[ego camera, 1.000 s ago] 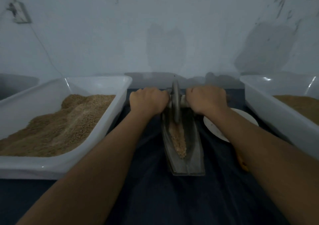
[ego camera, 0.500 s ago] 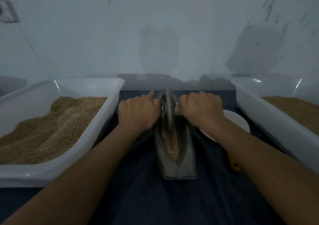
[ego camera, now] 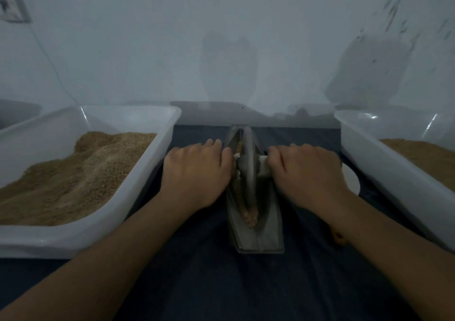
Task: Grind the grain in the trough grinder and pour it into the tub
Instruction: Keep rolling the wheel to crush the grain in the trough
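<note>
A grey metal trough grinder (ego camera: 267, 237) lies lengthwise on the dark cloth in the middle. Its metal wheel (ego camera: 247, 170) stands upright in the groove, about halfway along. Brown grain (ego camera: 249, 216) lies in the groove just in front of the wheel. My left hand (ego camera: 197, 173) is closed over the wheel's axle handle on the left side, and my right hand (ego camera: 306, 173) grips the pale handle (ego camera: 264, 164) on the right. A white tub (ego camera: 103, 220) heaped with grain stands to the left.
A second white tub (ego camera: 394, 173) holding grain stands at the right. A white plate (ego camera: 350, 180) lies between it and the grinder, partly under my right wrist. A small orange object (ego camera: 339, 238) shows beside my right forearm. A pale wall rises directly behind.
Both hands have rolled the wheel back toward me along the trough, from the far end to about the middle. The grain strip in front of the wheel is shorter.
</note>
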`<state>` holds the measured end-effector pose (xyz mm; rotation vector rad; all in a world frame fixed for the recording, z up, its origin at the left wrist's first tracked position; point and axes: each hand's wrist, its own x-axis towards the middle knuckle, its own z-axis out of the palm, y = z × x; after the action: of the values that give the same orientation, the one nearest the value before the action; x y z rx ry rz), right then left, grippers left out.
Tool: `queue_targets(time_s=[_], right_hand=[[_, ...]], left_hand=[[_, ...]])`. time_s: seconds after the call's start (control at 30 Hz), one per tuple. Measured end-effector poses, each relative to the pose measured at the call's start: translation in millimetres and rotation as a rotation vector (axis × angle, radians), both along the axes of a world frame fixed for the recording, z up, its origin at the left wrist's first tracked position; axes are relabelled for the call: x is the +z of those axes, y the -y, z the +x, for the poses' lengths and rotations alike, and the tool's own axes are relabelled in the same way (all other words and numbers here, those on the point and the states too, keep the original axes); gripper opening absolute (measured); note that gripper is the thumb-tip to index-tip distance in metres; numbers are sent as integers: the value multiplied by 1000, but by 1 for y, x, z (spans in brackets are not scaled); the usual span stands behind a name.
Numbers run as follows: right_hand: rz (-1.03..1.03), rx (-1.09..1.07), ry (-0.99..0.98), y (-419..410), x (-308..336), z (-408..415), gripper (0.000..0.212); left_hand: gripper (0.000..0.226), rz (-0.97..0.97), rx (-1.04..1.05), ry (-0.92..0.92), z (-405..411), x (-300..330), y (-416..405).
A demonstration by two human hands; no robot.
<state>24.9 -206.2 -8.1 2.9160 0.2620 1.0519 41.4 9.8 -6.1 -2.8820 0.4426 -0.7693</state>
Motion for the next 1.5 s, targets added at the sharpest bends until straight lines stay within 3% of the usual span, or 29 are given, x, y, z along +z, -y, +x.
queue_targets(time_s=[0.07, 0.1, 0.23, 0.3, 0.4, 0.47, 0.57, 0.67, 0.73, 0.87, 0.93, 1.0, 1.07, 1.13, 1.23, 1.37, 1.43, 1.5], right_hand=[[-150, 1, -34, -8, 7, 24, 42], [-127, -22, -71, -11, 11, 40, 43], [21, -112, -207, -22, 29, 87, 46], [79, -121, -232, -23, 32, 77, 46], [-116, -68, -107, -15, 16, 35, 30], [-98, -36, -51, -4, 4, 2, 42], [34, -7, 29, 1, -5, -19, 57], [-161, -49, -10, -9, 6, 3, 31], [-87, -55, -157, -14, 15, 33, 18], [159, -171, -403, -13, 26, 77, 36], [104, -161, -355, -8, 22, 68, 30], [-82, -71, -123, -5, 7, 43, 21], [-166, -111, -52, -9, 4, 13, 39], [-38, -68, 64, -6, 2, 7, 52], [-114, -108, -54, -2, 3, 27, 56], [170, -167, -255, -10, 15, 67, 49], [260, -183, -240, -12, 17, 71, 50], [129, -155, -146, -7, 8, 65, 57]], left_hand=[[40, 42, 31, -55, 22, 3, 6], [38, -9, 67, -114, 37, 5, 8], [48, -406, 208, -430, 75, 18, 15], [45, -335, 189, -373, 68, 17, 16], [37, -8, 40, -52, 28, 7, 7], [45, 91, -80, 60, -7, 1, -1], [50, 162, -140, 85, -25, -2, -12], [36, 199, -46, 31, -4, 1, -6], [22, 175, 25, 10, 23, 6, 7], [28, 72, 77, -105, 64, 25, 23], [31, 47, 96, -118, 57, 23, 22], [31, 21, 71, -57, 33, 11, 15], [31, 23, -42, 50, 7, -2, 3], [34, 57, -115, 82, -7, -8, -9], [46, -28, 42, -18, 8, -1, 0], [45, -187, 203, -163, 55, 24, 28], [50, -205, 221, -173, 60, 31, 30], [47, -78, 196, -138, 50, 24, 25]])
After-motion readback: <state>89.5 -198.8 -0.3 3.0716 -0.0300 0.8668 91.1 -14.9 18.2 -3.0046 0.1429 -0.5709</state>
